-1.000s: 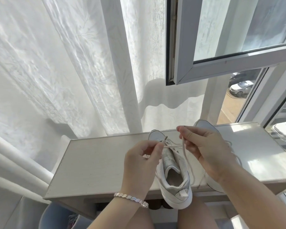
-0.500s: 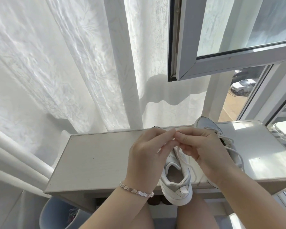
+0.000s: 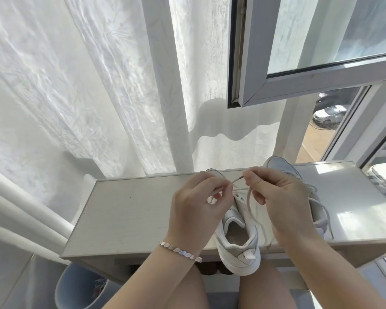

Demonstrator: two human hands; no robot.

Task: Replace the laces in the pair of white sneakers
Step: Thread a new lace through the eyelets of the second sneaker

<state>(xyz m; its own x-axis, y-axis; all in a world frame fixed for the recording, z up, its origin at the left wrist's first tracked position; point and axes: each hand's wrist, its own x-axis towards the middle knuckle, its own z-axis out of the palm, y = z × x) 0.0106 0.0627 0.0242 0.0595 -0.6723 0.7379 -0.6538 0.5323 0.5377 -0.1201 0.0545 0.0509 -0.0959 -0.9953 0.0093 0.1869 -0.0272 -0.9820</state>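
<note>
Head view: a white sneaker stands at the near edge of the pale bench, its heel jutting over the edge toward the person. Above its tongue, the right hand pinches the lace just below the tip. The left hand, with a bracelet on its wrist, pinches the same lace with curled fingertips. The second sneaker sits just to the right, partly hidden behind the right hand.

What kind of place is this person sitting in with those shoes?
Probably a home, at a window or glazed balcony above street level: sheer white curtains hang beside an open window, parked cars show below outside, and a white sneaker rests on a narrow table.
</note>
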